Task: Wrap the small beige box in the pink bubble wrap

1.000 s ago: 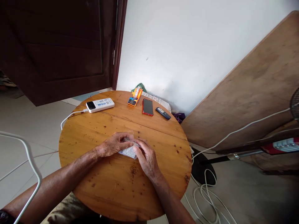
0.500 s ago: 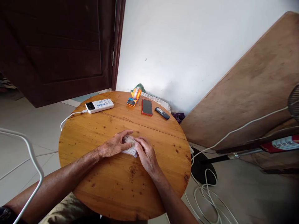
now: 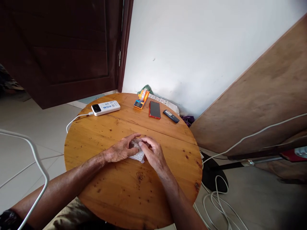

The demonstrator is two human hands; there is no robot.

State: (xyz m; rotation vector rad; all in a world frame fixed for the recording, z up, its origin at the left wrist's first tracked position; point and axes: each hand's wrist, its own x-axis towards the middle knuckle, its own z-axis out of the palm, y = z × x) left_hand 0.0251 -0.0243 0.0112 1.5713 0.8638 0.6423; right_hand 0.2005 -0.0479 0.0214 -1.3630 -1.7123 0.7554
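Observation:
A small, flat white packet in clear plastic point(image 3: 138, 155) lies on the round wooden table point(image 3: 107, 188) close to its middle. My left hand point(image 3: 122, 149) grips it from the left, the thumb across its top and the index finger stretched along the far side. From the right, my right hand point(image 3: 154, 154) reaches over the packet's far right corner, thumb and bent fingers closed on the plastic there. A loose bit of wrap sticks out at the near right corner. My hands cover the packet's far part, and its print is too small to read.
Along the table's far side are a white power bank point(image 3: 109, 107) with a cable plugged in, an orange tape dispenser point(image 3: 141, 99), a red-edged phone point(image 3: 154, 110) and a dark remote-like device point(image 3: 171, 116). A white cable point(image 3: 35, 156) hangs before my left forearm.
My right hand's fingers have bent and drawn up over the packet's far right corner, showing more of its near right part. My left hand stays on it. The view has shifted slightly.

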